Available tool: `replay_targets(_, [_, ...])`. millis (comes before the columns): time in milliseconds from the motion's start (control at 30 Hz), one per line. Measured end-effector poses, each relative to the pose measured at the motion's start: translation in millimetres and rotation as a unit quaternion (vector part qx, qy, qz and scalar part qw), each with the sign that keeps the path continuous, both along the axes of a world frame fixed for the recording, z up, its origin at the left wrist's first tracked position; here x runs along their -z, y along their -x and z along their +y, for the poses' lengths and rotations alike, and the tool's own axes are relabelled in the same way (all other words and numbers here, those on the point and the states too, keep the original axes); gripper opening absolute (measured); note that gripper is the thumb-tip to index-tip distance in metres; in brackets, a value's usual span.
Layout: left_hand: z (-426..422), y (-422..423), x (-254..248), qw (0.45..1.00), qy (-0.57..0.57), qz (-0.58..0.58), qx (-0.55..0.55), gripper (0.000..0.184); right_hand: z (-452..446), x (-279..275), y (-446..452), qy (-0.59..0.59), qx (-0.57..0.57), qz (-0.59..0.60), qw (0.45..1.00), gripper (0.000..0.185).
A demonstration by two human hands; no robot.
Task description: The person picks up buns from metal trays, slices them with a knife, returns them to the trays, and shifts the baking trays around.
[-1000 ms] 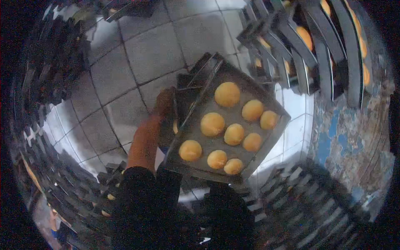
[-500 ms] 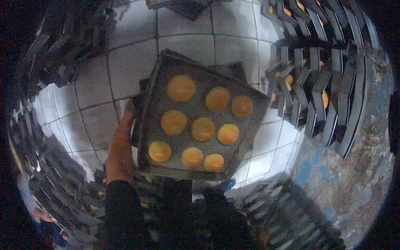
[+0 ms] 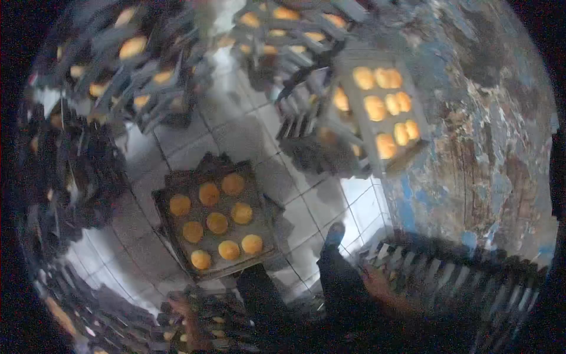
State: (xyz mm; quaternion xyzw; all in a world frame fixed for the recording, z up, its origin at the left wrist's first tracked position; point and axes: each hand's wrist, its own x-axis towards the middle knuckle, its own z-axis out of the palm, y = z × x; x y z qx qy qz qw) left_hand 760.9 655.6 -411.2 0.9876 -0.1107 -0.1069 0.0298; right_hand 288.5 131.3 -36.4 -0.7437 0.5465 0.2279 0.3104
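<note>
A dark square baking tray bearing several round golden buns rests on other dark trays, low over the tiled floor, in front of my feet. Below its left side is my left hand, dim and blurred, apart from the tray and close to stacked trays with buns. My right hand hangs at the lower right, nearest the edges of another stack of dark trays. Motion and poor light smear the fingers of both hands.
Trays of buns are stacked at the upper left. A paler tray of glossy buns stands at the upper right, beside a worn, paint-flaked wall. My shoe is on the tiled floor.
My left hand has come off the bun tray, which now appears smaller and lower. The view has turned right, bringing the paler bun tray and my right hand into sight.
</note>
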Motion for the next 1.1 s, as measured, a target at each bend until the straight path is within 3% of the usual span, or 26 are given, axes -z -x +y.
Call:
replay_targets(67, [-40, 36, -42, 0.997, -0.015, -0.051, 0.053, 0.075, -46, -15, -4, -0.056, 0.026, 0.007, 0.998, 0.047])
replay_targets(100, [-73, 43, -62, 0.989, 0.079, 0.059, -0.108, 0.071, -68, -23, 3, -0.113, 0.037, 0.032, 0.992, 0.043])
replay_targets(133, [-109, 50, -82, 0.939, 0.157, 0.125, -0.281, 0.067, -80, -13, 29, -0.059, -0.013, -0.056, 0.997, 0.037])
replay_targets(167, [-143, 72, -103, 0.923, 0.208, 0.095, -0.311, 0.065, -99, -13, 45, -0.068, -0.011, -0.072, 0.995, 0.037])
replay_targets(267, [-316, 136, -182, 0.919, 0.358, 0.016, -0.165, 0.059, -181, -16, 86, -0.096, -0.101, -0.093, 0.986, 0.033])
replay_targets(300, [-421, 164, -284, 0.941, 0.298, 0.071, -0.144, 0.062, -199, -16, 109, -0.064, -0.108, -0.154, 0.98, 0.031])
replay_targets(400, [-659, 239, -430, 0.876, 0.448, 0.178, -0.02, 0.031, -270, -46, 151, 0.003, -0.093, -0.251, 0.964, 0.027])
replay_targets(433, [-713, 260, -438, 0.887, 0.426, 0.158, 0.084, 0.031, -286, -62, 163, 0.038, -0.055, -0.275, 0.959, 0.025])
replay_targets(467, [-762, 271, -432, 0.855, 0.441, 0.23, 0.147, 0.03, -304, -73, 177, 0.004, -0.014, -0.259, 0.966, 0.024])
replay_targets(500, [-814, 282, -431, 0.864, 0.38, 0.224, 0.243, 0.033, -316, -80, 193, -0.002, -0.023, -0.266, 0.964, 0.024])
replay_targets(567, [-885, 299, -393, 0.872, 0.326, 0.14, 0.338, 0.042, -341, -90, 218, 0.052, 0.027, -0.274, 0.96, 0.024])
replay_targets(600, [-899, 301, -355, 0.874, 0.332, 0.131, 0.331, 0.042, -350, -101, 228, 0.06, 0.045, -0.287, 0.955, 0.023])
replay_targets(667, [-917, 300, -295, 0.916, 0.217, 0.103, 0.322, 0.061, -361, -97, 254, 0.092, 0.075, -0.298, 0.947, 0.021])
replay_targets(700, [-925, 304, -304, 0.917, 0.223, 0.098, 0.316, 0.061, -368, -97, 264, 0.096, 0.095, -0.286, 0.949, 0.02])
replay_targets(767, [-934, 309, -333, 0.95, 0.085, 0.2, 0.224, 0.081, -385, -113, 271, 0.086, 0.104, -0.299, 0.945, 0.021])
replay_targets(833, [-928, 316, -349, 0.948, 0.124, 0.203, 0.213, 0.09, -398, -124, 264, 0.075, 0.115, -0.312, 0.94, 0.021])
replay_targets(900, [-920, 324, -344, 0.925, 0.023, 0.167, 0.341, 0.09, -416, -130, 248, 0.078, 0.12, -0.319, 0.937, 0.02])
replay_targets(933, [-913, 333, -331, 0.927, 0.03, 0.161, 0.337, 0.09, -426, -125, 244, 0.074, 0.102, -0.306, 0.944, 0.022])
replay_targets(1000, [-901, 341, -306, 0.877, 0.308, 0.105, 0.353, 0.088, -452, -110, 218, 0.141, 0.048, -0.337, 0.93, 0.022])
replay_targets(1033, [-903, 334, -313, 0.877, 0.31, 0.101, 0.352, 0.088, -460, -118, 198, 0.161, 0.028, -0.362, 0.918, 0.023])
replay_targets(1067, [-900, 332, -321, 0.867, 0.368, 0.261, 0.211, 0.081, -468, -129, 177, 0.181, 0.008, -0.386, 0.905, 0.024])
replay_targets(1100, [-901, 327, -330, 0.815, 0.411, 0.405, 0.059, 0.074, -481, -152, 146, 0.163, 0.013, -0.416, 0.895, 0.025])
